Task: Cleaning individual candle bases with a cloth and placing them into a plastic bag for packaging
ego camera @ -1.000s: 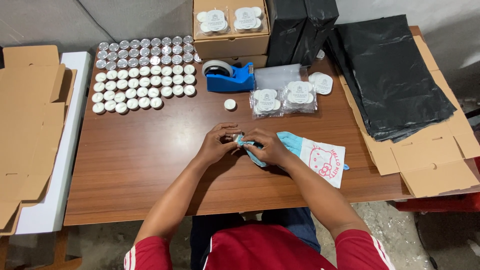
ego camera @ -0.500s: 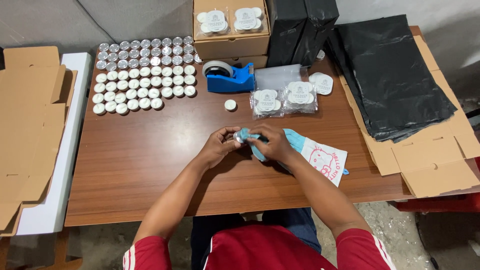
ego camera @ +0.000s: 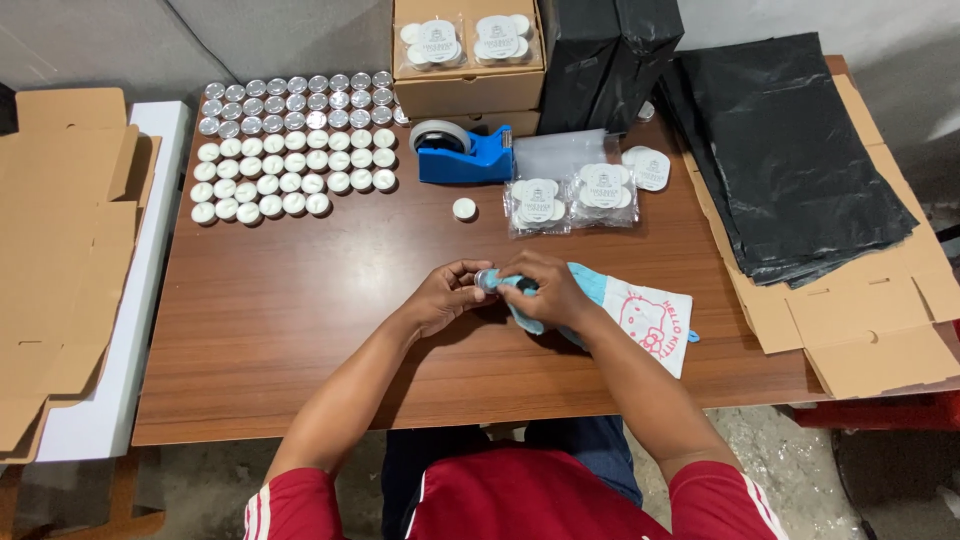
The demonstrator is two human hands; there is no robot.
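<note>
Metal glints from a small tealight cup (ego camera: 487, 279), mostly hidden between both hands above the wooden tabletop (ego camera: 300, 330). The left hand (ego camera: 445, 297) pinches it; the right hand (ego camera: 545, 290) presses a pale blue cloth (ego camera: 640, 315) against it. Clear plastic packs (ego camera: 570, 200) of white tealights lie beside a blue tape dispenser (ego camera: 462, 155).

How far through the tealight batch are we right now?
Done: two sealed packs of tealights lie by the blue tape dispenser, and two more sit on the cardboard box. In hand: the left hand holds one metal-cupped tealight while the right hand wipes it with a blue cloth. Left: the rows of loose tealights and one stray tealight.
</note>
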